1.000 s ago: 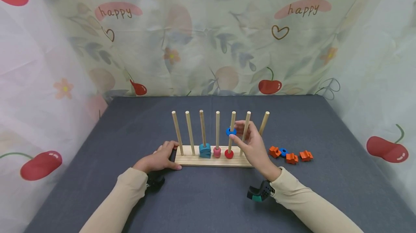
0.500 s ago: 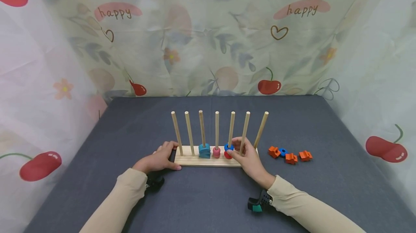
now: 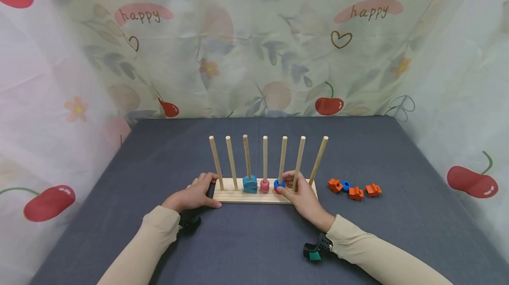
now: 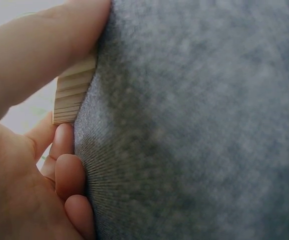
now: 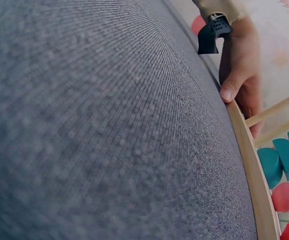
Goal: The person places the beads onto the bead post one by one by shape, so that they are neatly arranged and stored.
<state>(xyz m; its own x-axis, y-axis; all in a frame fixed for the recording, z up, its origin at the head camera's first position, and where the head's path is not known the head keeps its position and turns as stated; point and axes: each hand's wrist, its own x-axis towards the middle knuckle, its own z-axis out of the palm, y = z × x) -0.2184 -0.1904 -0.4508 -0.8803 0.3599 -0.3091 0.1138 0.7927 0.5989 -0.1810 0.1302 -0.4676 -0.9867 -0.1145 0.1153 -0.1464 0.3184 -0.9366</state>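
Note:
A pale wooden peg board point(image 3: 246, 196) with a row of upright pegs stands on the dark cloth. My left hand point(image 3: 194, 194) grips its left end, thumb along the front edge and fingers at the back; the left wrist view shows the wood end point(image 4: 70, 97) between thumb and fingers. My right hand point(image 3: 304, 196) pinches a blue ring point(image 3: 280, 183) low on the fifth peg from the left, right over a red bead point(image 3: 276, 191). The thumb partly covers both. Teal half-round blocks point(image 3: 250, 184) sit on the third peg, pink beads point(image 3: 264, 186) on the fourth.
Right of the board lie three orange notched blocks point(image 3: 355, 194) and another blue ring point(image 3: 346, 186) on the table cloth point(image 3: 254, 249). The sixth peg point(image 3: 299, 159) rises right by my right hand. A printed curtain point(image 3: 254, 55) hangs behind and at both sides.
My right hand has lowered the blue ring down the fifth peg, from mid-height onto the red bead. The left hand keeps its place at the board's end.

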